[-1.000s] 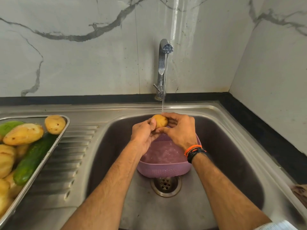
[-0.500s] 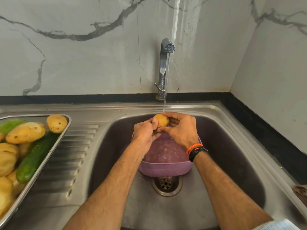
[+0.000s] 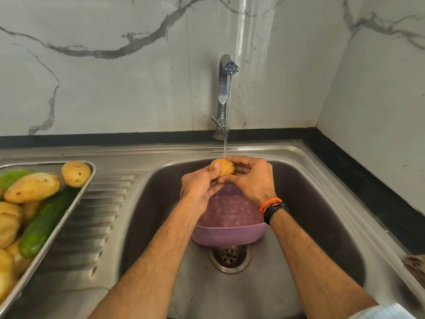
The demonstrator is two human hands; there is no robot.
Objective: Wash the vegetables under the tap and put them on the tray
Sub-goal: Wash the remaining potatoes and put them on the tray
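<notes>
A small yellow-brown potato [image 3: 225, 168] is held under the thin stream of water from the steel tap [image 3: 224, 88]. My left hand [image 3: 200, 187] grips it from the left, thumb on its face. From the right, my right hand [image 3: 251, 180] wraps around it. Both hands hover over a pink perforated colander [image 3: 230, 233] that sits in the sink [image 3: 322, 203]. On the left drainboard, a steel tray [image 3: 69, 217] holds several potatoes [image 3: 32, 187] and a dark green cucumber [image 3: 47, 223].
The drain [image 3: 230, 256] lies just in front of the colander. A ribbed drainboard [image 3: 96, 217] separates tray and basin. Marble walls stand behind and to the right, above a black counter strip [image 3: 368, 180]. A brown object [image 3: 416, 265] shows at the right edge.
Both hands have kept the potato under the running water, turning it slightly. Nothing else has moved.
</notes>
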